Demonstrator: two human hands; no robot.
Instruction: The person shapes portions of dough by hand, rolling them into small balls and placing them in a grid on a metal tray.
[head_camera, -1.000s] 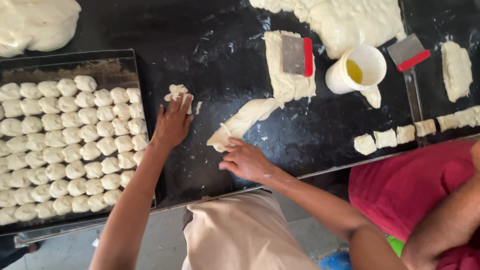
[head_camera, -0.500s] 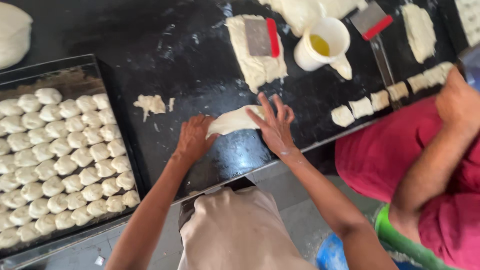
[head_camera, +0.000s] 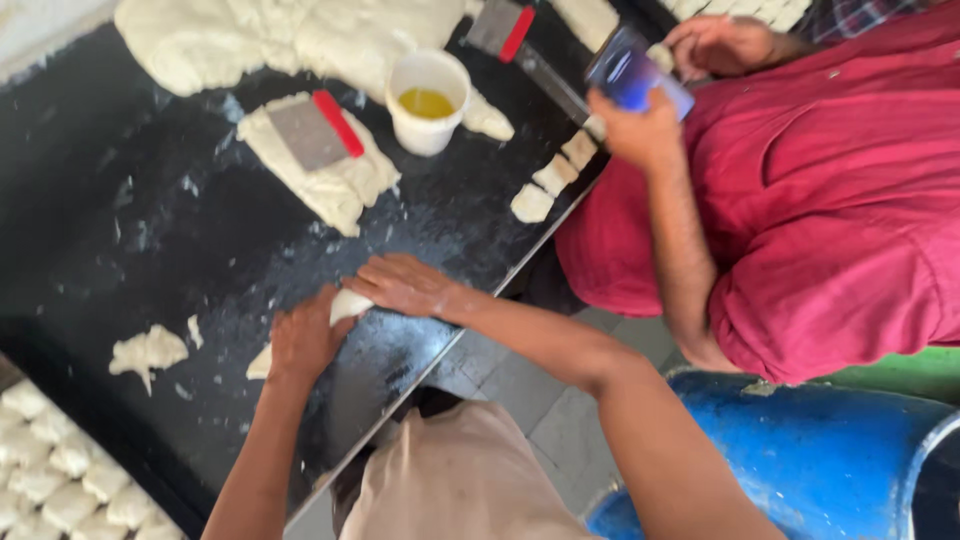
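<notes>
Both hands press flat on a strip of dough (head_camera: 345, 305) lying on the black counter (head_camera: 150, 240): left hand (head_camera: 305, 340) on its near end, right hand (head_camera: 400, 285) just beside, fingers spread. Farther back, a white cup (head_camera: 428, 102) holds yellow oil. At lower left, a tray (head_camera: 130, 455) carries rows of dough pieces (head_camera: 60, 480).

We read bakery workspace: black worktop (head_camera: 150, 230) smeared with flour, big dough slab (head_camera: 290, 40), metal scrapers (head_camera: 315, 130), cup of oil (head_camera: 428, 100), tray of dough balls (head_camera: 60, 480).
</notes>
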